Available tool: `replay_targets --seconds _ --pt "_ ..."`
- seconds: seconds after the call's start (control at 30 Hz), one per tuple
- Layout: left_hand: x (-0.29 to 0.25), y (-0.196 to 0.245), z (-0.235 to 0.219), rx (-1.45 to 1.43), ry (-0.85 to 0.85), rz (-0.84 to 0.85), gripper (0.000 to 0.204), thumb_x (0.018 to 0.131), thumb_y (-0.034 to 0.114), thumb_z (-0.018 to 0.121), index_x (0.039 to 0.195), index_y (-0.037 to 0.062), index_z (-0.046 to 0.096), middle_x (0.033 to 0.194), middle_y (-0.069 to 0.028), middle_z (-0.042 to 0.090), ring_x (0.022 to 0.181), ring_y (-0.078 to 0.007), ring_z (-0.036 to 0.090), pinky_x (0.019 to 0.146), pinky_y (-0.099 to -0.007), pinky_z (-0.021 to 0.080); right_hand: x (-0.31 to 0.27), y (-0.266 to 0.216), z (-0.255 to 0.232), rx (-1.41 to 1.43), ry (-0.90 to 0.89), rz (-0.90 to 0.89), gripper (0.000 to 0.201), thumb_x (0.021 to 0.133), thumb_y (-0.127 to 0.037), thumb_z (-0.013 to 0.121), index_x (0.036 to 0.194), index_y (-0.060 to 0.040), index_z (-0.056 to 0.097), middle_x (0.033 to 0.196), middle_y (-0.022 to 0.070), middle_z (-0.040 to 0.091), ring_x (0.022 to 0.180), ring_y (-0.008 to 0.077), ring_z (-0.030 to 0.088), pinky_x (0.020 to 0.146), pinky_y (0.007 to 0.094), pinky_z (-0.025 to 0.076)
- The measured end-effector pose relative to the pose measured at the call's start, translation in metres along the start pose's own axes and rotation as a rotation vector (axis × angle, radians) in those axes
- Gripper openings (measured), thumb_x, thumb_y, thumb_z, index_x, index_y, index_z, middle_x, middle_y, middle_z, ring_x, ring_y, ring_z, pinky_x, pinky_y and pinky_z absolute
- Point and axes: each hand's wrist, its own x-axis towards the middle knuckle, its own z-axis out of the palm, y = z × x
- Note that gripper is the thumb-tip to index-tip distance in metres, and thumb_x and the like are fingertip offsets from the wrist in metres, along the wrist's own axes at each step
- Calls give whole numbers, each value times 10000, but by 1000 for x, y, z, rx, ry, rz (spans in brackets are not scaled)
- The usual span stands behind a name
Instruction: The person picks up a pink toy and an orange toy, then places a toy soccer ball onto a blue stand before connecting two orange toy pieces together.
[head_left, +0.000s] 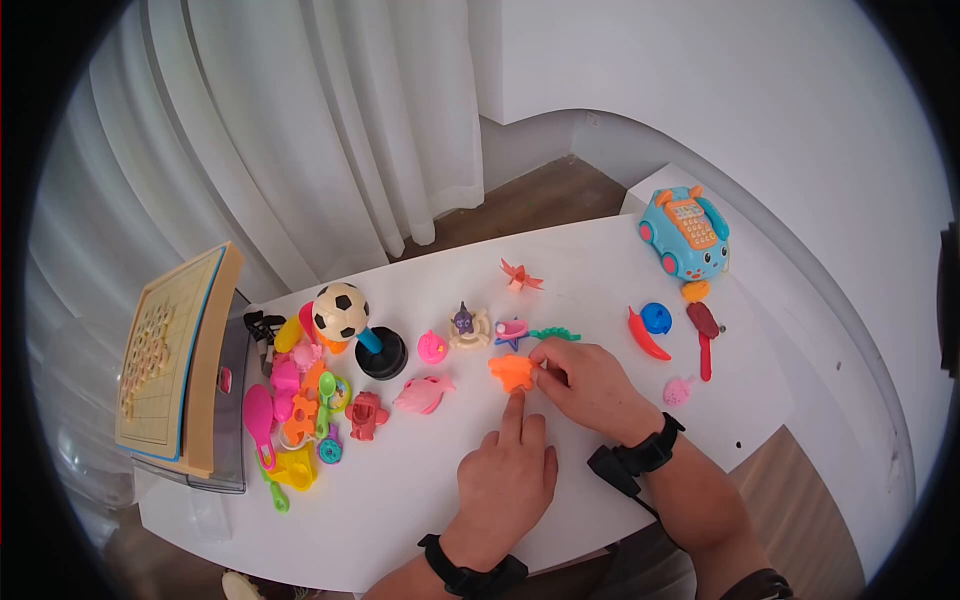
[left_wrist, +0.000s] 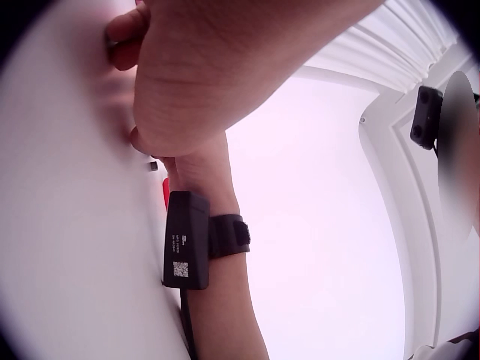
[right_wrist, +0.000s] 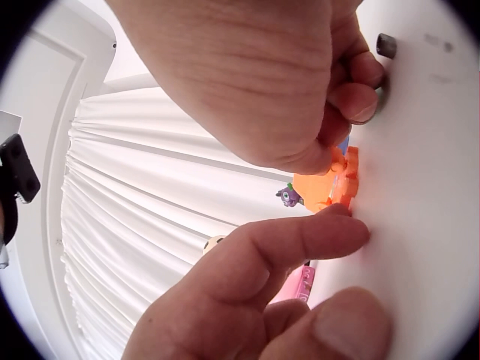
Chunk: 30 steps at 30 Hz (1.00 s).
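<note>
On the white table, an orange plastic toy with a bumpy outline [head_left: 513, 373] lies between the two hands. My right hand [head_left: 590, 388] comes in from the right, its curled fingers and thumb pinching the toy's right edge. Those fingers are tucked low against the tabletop in the right wrist view, beside the orange toy [right_wrist: 330, 184]. My left hand [head_left: 507, 478] reaches up from below, index finger extended and its tip at the toy's lower edge. In the left wrist view, the near hand [left_wrist: 195, 82] hides the toy.
Behind the toy are a purple figure [head_left: 462, 322], a star-shaped toy [head_left: 512, 334] and a green toy [head_left: 556, 334]. A pink toy [head_left: 424, 394] and a football on a black base [head_left: 381, 354] stand left, beside a toy heap and a board game [head_left: 165, 365]. A toy phone [head_left: 686, 235] sits far right.
</note>
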Motion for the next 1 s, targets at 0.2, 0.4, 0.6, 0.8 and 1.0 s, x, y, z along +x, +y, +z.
replay_targets --seconds 0.2,0.4,0.6,0.8,1.0 --pt "0 0 0 4 1 4 383 871 194 752 1180 36 590 1483 -239 572 782 -278 735 604 -372 597 0 5 3 26 21 -35 134 952 -145 685 1058 -64 684 821 114 694 724 288 679 683 400 534" --pt "0 0 1 4 -4 -3 385 870 197 752 1179 38 588 1489 -239 570 790 -276 740 607 -376 600 0 4 2 30 2 -29 167 936 -134 707 1089 -73 678 792 108 689 697 277 671 659 392 523" --pt "0 -1 1 7 -2 0 384 869 199 752 1177 39 586 1489 -243 571 790 -273 741 610 -377 602 0 0 -2 9 -34 -2 269 910 -138 730 1163 -84 659 765 87 687 694 278 674 654 402 519" --pt "0 -1 1 4 -3 0 380 869 197 750 1172 37 586 1492 -248 566 790 -270 740 607 -374 602 -2 6 1 33 -25 -16 368 880 -99 714 1238 -76 632 760 88 680 687 270 672 651 393 523" --pt "-1 0 1 -13 46 -1 359 873 179 746 1164 39 591 1433 -231 592 773 -281 735 600 -373 598 -2 -1 -4 156 69 1 374 882 -47 676 1249 -58 605 760 106 676 666 275 671 635 372 535"
